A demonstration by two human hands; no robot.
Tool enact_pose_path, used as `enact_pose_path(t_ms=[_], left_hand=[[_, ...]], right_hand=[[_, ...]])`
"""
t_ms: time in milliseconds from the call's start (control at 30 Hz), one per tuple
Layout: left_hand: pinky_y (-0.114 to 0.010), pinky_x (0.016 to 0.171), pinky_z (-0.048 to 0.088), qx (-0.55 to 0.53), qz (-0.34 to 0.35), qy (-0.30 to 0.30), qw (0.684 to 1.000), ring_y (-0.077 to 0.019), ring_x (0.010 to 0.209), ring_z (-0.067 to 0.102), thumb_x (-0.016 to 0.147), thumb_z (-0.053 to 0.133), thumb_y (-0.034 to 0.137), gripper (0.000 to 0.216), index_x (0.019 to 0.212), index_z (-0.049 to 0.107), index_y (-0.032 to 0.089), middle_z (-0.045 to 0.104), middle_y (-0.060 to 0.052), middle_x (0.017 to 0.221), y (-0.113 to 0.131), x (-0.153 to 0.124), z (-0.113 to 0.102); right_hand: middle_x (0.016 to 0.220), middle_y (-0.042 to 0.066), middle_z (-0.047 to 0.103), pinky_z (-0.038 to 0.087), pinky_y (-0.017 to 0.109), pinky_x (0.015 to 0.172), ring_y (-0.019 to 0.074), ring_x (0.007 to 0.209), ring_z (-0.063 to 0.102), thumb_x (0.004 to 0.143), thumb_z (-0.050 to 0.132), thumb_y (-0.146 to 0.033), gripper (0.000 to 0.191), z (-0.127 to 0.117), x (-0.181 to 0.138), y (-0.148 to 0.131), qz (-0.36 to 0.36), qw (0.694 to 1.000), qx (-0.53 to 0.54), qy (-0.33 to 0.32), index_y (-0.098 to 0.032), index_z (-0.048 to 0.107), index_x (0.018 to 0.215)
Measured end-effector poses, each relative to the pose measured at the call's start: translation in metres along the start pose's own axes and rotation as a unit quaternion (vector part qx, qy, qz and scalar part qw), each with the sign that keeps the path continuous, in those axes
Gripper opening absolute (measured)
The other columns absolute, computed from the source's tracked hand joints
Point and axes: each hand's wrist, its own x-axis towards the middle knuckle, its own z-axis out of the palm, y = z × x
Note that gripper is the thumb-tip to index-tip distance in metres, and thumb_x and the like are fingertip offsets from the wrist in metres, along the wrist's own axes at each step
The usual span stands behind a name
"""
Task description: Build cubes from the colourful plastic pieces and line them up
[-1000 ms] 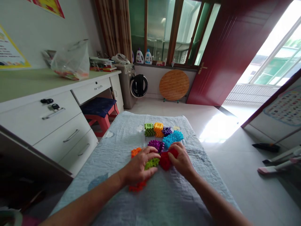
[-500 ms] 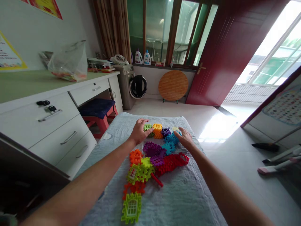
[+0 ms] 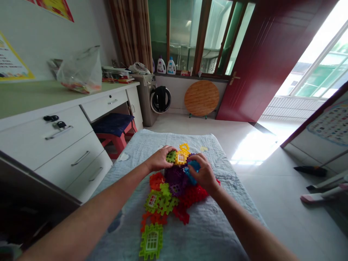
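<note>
At the far part of the cloth-covered table, my left hand is closed round a green building block at the left end of a joined row. A yellow block with a white window comes beside it in the row. My right hand curls its fingers over a blue building block at the right end. Just below lie purple blocks and red blocks, partly covered by my right hand. Nearer to me are orange blocks and lime green blocks.
A lime green window block lies at the near left on the pale blue cloth. Left of the table stand a red stool and a white desk. A washing machine is further back, its round door open.
Both hands have drawn closer together and towards me. The row of green, yellow and blue blocks has come nearer, against the purple ones. The red pieces have shifted.
</note>
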Motion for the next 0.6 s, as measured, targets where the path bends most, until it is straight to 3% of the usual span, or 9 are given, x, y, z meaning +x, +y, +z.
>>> enact_pose_path(t_ms=[167,233,300,400,467,600], left_hand=[[-0.033,0.097,0.041,-0.016,0.057,-0.041,0.997,-0.0207,0.107,0.052,0.066,0.068,0.022,0.056,0.119,0.050,0.022,0.053,-0.004,0.114,0.036,-0.053,-0.013],[-0.035,0.103,0.038,-0.011,0.061,-0.039,0.997,-0.0217,0.116,0.048,0.069,0.067,0.021,0.060,0.125,0.045,0.023,0.050,-0.006,0.123,0.044,-0.073,-0.011],[-0.041,0.108,0.031,0.011,0.044,-0.023,0.999,-0.0253,0.127,0.038,0.075,0.065,0.029,0.064,0.133,0.038,0.025,0.041,-0.008,0.136,0.047,-0.094,-0.006],[-0.050,0.109,0.028,0.037,0.002,-0.003,0.999,-0.0309,0.136,0.023,0.078,0.062,0.043,0.074,0.141,0.024,0.030,0.024,-0.009,0.147,0.048,-0.127,0.006],[-0.055,0.108,0.026,0.056,-0.016,-0.007,0.998,-0.0360,0.138,0.015,0.074,0.065,0.052,0.089,0.144,0.015,0.031,0.012,-0.010,0.152,0.048,-0.147,0.015],[-0.065,0.105,0.022,0.097,-0.026,-0.032,0.994,-0.0453,0.138,0.004,0.054,0.074,0.062,0.117,0.146,0.008,0.035,-0.001,-0.008,0.155,0.053,-0.177,0.034]], right_hand=[[0.100,0.007,0.056,0.044,0.036,0.087,0.0196,0.097,0.051,0.077,0.055,-0.011,0.031,0.001,-0.033,-0.054,-0.107,0.985,0.031,-0.133,-0.021,0.058,0.106],[0.101,0.008,0.056,0.045,0.035,0.085,0.0196,0.096,0.051,0.077,0.056,-0.014,0.030,-0.002,-0.039,-0.065,-0.136,0.972,0.055,-0.182,-0.020,0.057,0.107],[0.098,0.007,0.057,0.046,0.033,0.081,0.0182,0.091,0.053,0.080,0.055,-0.018,0.023,-0.006,-0.033,-0.065,-0.141,0.970,0.077,-0.182,-0.020,0.058,0.103],[0.091,0.006,0.058,0.046,0.031,0.078,0.0162,0.084,0.056,0.085,0.049,-0.024,0.015,-0.006,0.000,-0.041,-0.071,0.990,0.052,-0.109,-0.019,0.060,0.094],[0.092,0.007,0.059,0.044,0.033,0.083,0.0188,0.089,0.056,0.084,0.049,-0.028,0.018,0.000,0.033,-0.016,0.015,0.996,-0.038,-0.074,-0.018,0.062,0.092],[0.123,0.014,0.052,0.033,0.047,0.097,0.0326,0.117,0.044,0.074,0.061,-0.049,0.057,0.022,0.085,0.029,0.186,0.949,-0.204,-0.154,-0.020,0.053,0.122]])
